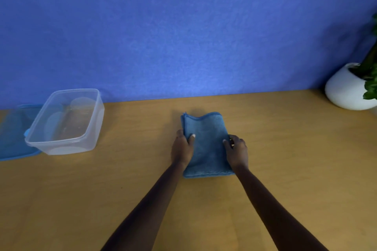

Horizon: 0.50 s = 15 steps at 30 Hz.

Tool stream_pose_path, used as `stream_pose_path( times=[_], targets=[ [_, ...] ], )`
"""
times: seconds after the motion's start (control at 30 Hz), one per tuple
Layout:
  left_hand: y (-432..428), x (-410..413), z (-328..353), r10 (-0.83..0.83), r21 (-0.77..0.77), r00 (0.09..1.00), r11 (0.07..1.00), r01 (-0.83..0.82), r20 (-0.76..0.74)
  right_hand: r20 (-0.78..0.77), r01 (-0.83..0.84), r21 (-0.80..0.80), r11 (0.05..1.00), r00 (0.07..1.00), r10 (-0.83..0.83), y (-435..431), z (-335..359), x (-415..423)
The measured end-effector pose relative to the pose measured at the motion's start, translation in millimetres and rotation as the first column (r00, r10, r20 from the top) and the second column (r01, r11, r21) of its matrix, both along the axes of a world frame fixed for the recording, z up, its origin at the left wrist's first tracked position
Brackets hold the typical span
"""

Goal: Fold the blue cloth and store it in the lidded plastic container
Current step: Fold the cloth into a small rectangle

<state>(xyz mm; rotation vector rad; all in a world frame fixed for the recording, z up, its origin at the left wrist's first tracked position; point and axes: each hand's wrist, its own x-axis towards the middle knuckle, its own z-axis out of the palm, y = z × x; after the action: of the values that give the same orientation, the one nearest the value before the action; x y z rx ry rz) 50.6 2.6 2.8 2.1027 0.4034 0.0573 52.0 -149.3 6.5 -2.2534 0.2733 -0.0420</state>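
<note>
1. While both hands grip it, the blue cloth [207, 144] lies folded into a narrow rectangle at the middle of the surface [285, 149], long axis running away from the person.
2. Left hand [182, 146]: clasps the cloth's left edge, thumb on top, other fingers hidden.
3. Right hand [236, 150]: clasps the right edge likewise.
4. Container [65, 121]: clear, open, apparently empty, well apart to the left; left hand nearer.
5. Lid [14, 134]: blue, flat, behind and beside the container.
6. Surface: tan wood. Blue wall [183, 26] behind; white plant pot [344, 87] far right.
</note>
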Motion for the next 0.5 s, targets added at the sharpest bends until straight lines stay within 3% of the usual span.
stream_pose_path(
  times=[0.2,0.5],
  targets=[
    [-34,11,-2,-0.1,-0.124,0.993,0.988,0.091,-0.064,-0.018,0.073,-0.044,0.996,0.997,-0.074,-38,-2,9],
    [-38,6,-14,-0.116,-0.046,0.976,0.993,0.109,-0.183,-0.112,0.096,-0.055,0.994,0.989,-0.102,-48,-19,5]
  ],
)
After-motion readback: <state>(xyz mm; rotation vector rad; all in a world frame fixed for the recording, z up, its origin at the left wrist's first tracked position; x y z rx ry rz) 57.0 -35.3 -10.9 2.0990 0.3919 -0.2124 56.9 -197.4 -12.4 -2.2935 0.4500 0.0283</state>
